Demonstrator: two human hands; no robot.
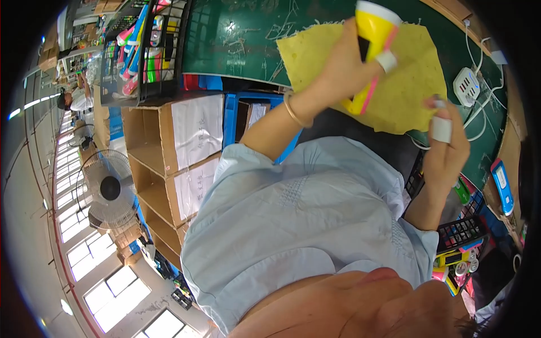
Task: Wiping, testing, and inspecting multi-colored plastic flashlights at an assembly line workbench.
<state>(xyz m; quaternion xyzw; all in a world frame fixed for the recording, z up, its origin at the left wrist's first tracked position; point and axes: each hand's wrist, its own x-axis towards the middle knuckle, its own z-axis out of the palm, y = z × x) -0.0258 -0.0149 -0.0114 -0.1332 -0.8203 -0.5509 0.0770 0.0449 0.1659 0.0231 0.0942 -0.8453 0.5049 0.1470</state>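
My left hand (346, 70), a bracelet at its wrist, is closed around a yellow flashlight (376, 25) with a white wide end, a pink edge and a dark patch. It is tilted above a ragged yellow cloth (420, 73) lying on the green tabletop (236, 50). By the cloth's right edge is my right hand (448, 138), with white tape around a finger. Its fingers are bent together at the tips; slight blur hides whatever they may pinch. More white tape wraps a digit of my left hand.
A white power strip (466, 87) with cables lies at the right. A black wire basket (147, 62) of colourful flashlights stands at the left, above cardboard shelving (149, 169). A blue crate (231, 115) sits below the table edge. A black basket (462, 232) is near my right elbow.
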